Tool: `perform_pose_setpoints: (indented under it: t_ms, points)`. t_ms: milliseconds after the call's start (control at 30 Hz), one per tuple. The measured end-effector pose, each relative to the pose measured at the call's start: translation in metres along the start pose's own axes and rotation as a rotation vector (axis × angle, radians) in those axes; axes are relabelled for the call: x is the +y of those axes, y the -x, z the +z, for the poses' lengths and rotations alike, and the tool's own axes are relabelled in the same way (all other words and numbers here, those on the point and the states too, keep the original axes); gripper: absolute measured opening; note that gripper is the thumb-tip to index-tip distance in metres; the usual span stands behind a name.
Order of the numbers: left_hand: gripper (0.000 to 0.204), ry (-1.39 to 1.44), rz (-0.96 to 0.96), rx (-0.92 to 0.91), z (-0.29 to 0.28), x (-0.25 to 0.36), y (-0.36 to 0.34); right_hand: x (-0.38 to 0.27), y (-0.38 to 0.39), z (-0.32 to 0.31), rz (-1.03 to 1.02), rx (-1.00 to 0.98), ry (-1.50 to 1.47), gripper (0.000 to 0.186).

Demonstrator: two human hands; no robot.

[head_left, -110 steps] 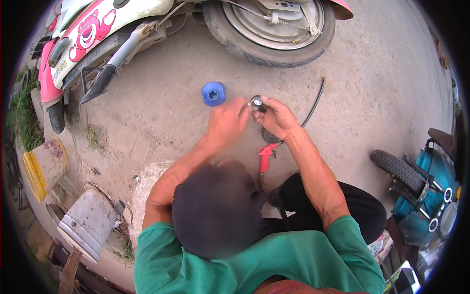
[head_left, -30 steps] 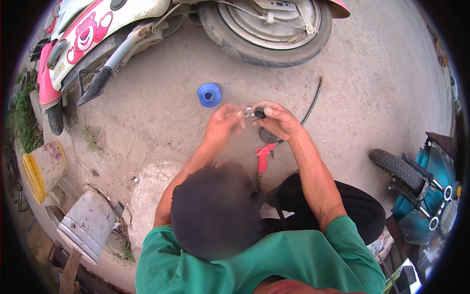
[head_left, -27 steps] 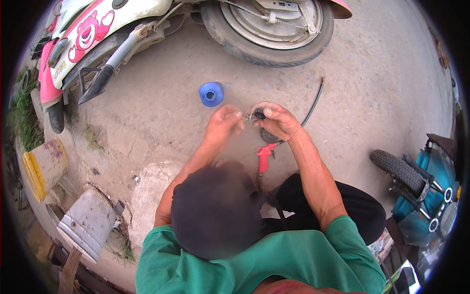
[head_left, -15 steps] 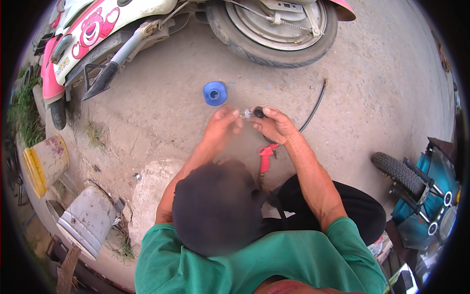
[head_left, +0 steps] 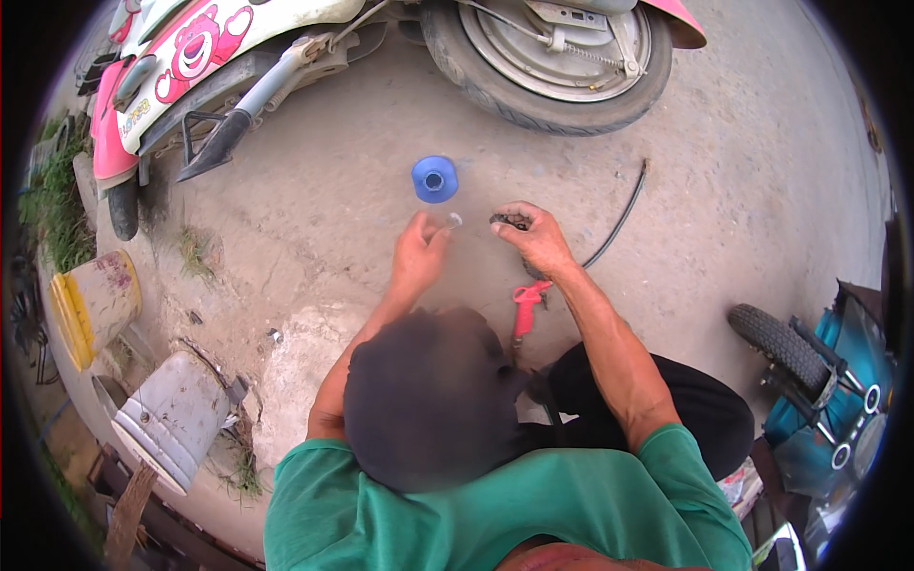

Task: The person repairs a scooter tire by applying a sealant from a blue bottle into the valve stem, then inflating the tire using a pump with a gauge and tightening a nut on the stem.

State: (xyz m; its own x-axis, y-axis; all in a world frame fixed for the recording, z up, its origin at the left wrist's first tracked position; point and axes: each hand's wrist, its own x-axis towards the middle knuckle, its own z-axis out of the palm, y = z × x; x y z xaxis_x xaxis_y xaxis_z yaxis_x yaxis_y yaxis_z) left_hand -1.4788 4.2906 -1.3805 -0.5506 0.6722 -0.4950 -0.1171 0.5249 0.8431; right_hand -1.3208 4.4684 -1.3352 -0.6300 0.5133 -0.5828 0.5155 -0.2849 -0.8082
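In my left hand [head_left: 421, 249], finger and thumb pinch a small clear, whitish piece [head_left: 456, 220], too blurred to name. My right hand [head_left: 539, 238] is closed around a small black round part [head_left: 511, 222], partly hidden by the fingers. A gap of bare ground shows between the hands. Just beyond my left hand stands a blue plastic piece [head_left: 435, 179] with a round open neck; from above I cannot tell if it is a bottle or a funnel. Below my right hand lies a red air blow gun [head_left: 526, 309].
A black hose [head_left: 624, 224] curves over the concrete beyond my right hand. Ahead, a pink and white scooter [head_left: 205, 71] lies or leans, its wheel [head_left: 552, 76] facing me. Two buckets [head_left: 100, 300] [head_left: 176, 414] are at left; a teal small-wheeled vehicle [head_left: 814, 381] is at right.
My hands have come apart: the left has drawn away leftward with the clear piece, which was close against the black part. My right hand keeps the black part. The view has shifted slightly.
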Motion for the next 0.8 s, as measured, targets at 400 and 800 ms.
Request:
perform_pose_setpoints:
  t_ms: [400,800]
  points:
    - [0.068,-0.376,0.287,0.257,-0.036,0.049,-0.015,-0.082,0.017,0.017,-0.432,0.129,0.210,0.040]
    - [0.058,-0.192,0.638,0.024,-0.009,0.060,-0.061,-0.102,0.018,0.003,-0.642,0.223,0.354,0.044]
